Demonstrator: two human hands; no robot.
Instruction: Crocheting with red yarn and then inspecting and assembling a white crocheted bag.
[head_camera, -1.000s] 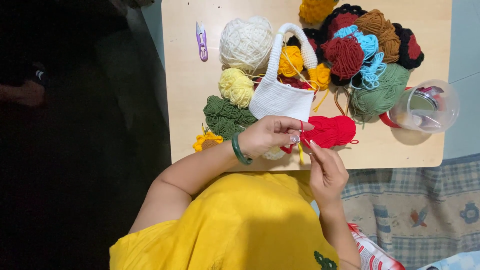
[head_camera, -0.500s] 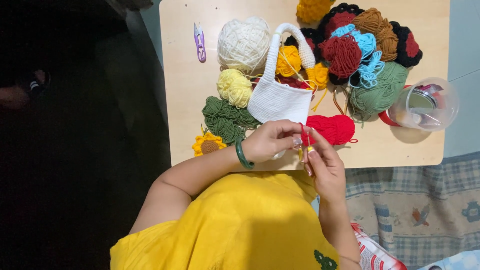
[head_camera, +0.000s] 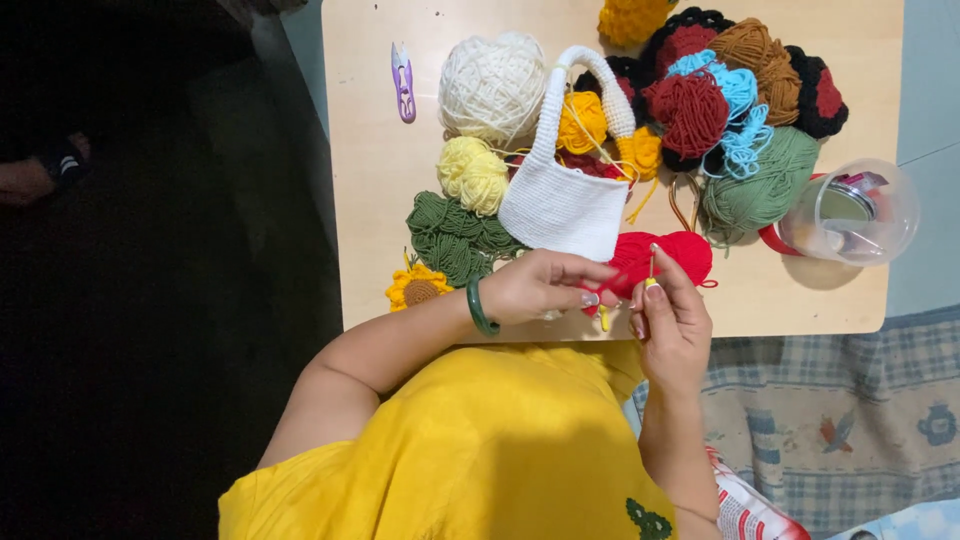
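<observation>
— Near the white bag (head_camera: 562, 205), just below its bottom edge, both hands meet over the table (head_camera: 380, 200). What has each got?

— Left hand (head_camera: 535, 287), with the green bangle, pinches a strand of red yarn (head_camera: 604, 287); its grip is narrow and closed on the strand. Right hand (head_camera: 672, 320) holds a hook (head_camera: 651, 272) upright, fingers tight round its yellow handle.

— And the red piece (head_camera: 668, 255)?

— Lying on the table, right of the bag's lower corner, touching the right fingertips.

— What might go wrong?

— The strand is short and taut between the hands, so a tug could slip it off the hook. Loose yellow threads (head_camera: 640, 195) trail from the bag close by and could snag the hook. The sunflower (head_camera: 417, 287), left of the bag, sits at the table edge by the left wrist; I'd guess a nudge could push it off.
</observation>
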